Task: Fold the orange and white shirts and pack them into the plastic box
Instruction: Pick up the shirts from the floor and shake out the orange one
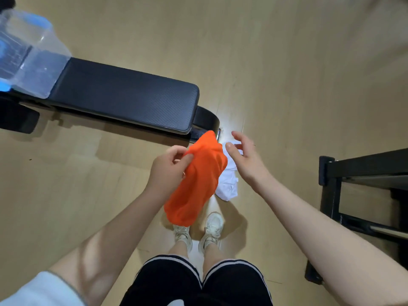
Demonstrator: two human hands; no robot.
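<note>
My left hand (170, 171) pinches the upper edge of the orange shirt (196, 182), which hangs bunched in the air above my feet. My right hand (245, 157) hovers just right of it, fingers spread and empty. The white shirt (228, 184) lies crumpled on the wooden floor below my right hand, partly hidden behind the orange one. The clear plastic box (33, 62) with blue latches stands at the far left end of the black padded bench (123, 93).
A black metal frame (344, 186) stands on the floor at the right. My legs and white shoes (198, 233) are directly below the shirts. Wooden floor (287, 62) stretches beyond the bench.
</note>
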